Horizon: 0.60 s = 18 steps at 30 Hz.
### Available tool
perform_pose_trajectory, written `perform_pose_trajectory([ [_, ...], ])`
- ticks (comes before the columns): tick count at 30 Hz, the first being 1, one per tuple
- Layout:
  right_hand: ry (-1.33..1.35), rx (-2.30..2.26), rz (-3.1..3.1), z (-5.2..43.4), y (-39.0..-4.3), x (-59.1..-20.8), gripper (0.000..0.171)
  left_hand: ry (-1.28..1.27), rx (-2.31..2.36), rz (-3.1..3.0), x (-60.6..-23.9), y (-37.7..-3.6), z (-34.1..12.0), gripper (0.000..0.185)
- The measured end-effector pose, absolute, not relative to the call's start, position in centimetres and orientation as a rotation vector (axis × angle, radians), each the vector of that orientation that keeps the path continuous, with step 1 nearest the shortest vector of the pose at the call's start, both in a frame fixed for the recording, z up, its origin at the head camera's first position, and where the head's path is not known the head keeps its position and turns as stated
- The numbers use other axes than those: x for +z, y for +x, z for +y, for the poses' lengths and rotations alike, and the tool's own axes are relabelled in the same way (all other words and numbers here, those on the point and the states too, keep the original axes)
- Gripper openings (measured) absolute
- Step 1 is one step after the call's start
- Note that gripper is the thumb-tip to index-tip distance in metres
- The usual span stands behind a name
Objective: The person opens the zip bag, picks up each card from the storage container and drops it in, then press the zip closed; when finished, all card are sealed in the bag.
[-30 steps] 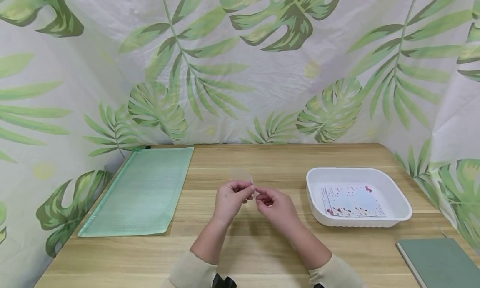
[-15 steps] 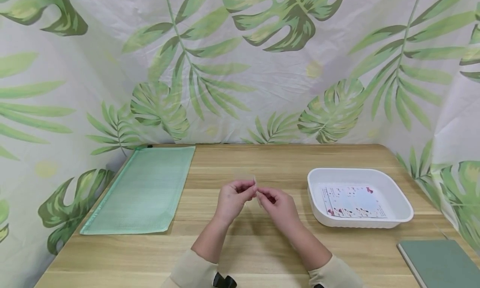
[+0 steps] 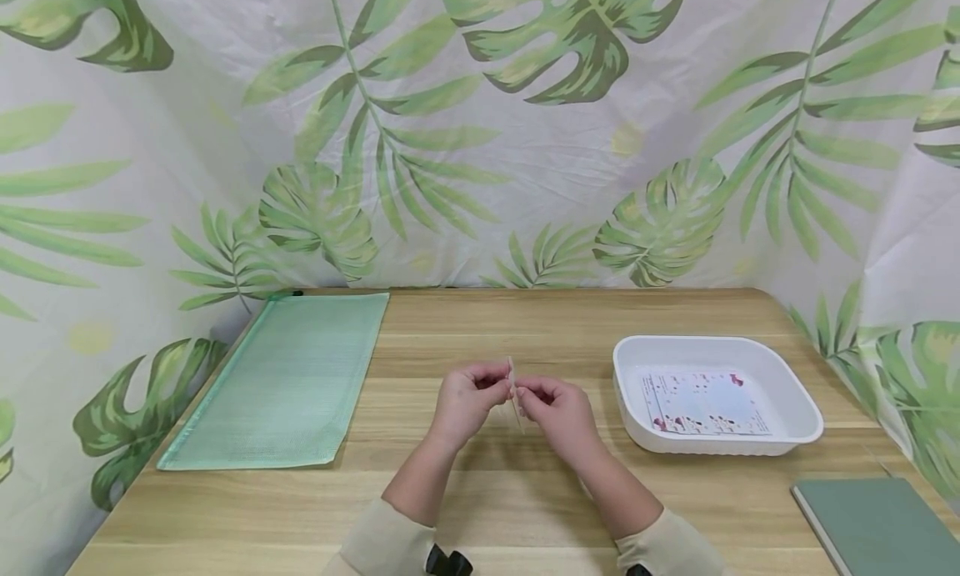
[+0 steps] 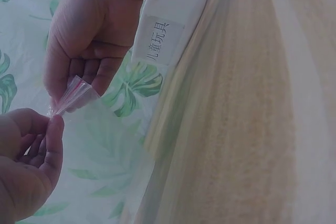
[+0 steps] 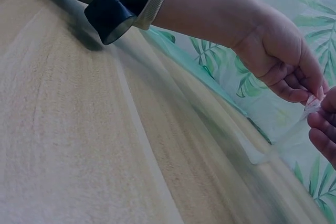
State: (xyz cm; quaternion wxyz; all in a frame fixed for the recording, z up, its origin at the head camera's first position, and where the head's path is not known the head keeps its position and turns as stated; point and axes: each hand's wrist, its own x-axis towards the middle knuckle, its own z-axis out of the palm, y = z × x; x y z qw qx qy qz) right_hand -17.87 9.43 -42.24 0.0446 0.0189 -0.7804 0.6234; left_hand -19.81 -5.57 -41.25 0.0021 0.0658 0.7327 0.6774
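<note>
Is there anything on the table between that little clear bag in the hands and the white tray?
Nothing visible. Both hands, the left hand and the right hand, pinch the small clear bag above the table, and only bare wood lies between it and the white tray off to the right.

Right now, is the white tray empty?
No, the white tray has a printed sheet with pink and blue marks lying flat on its bottom.
</note>
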Motion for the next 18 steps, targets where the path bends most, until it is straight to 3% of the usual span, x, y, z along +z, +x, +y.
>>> perform_pose_trajectory([
  [7, -0.063, 1.949, -2.385, 10.7, -18.7, -42.0, 0.018, 0.123, 2.024, 2.378, -41.0, -20.1, -6.9, 0.023],
  [18, 0.003, 1.928, -2.535, 11.8, -18.8, -40.8, 0.023, 0.134, 1.806, 2.517, -39.1, -19.7, -8.0, 0.023],
])
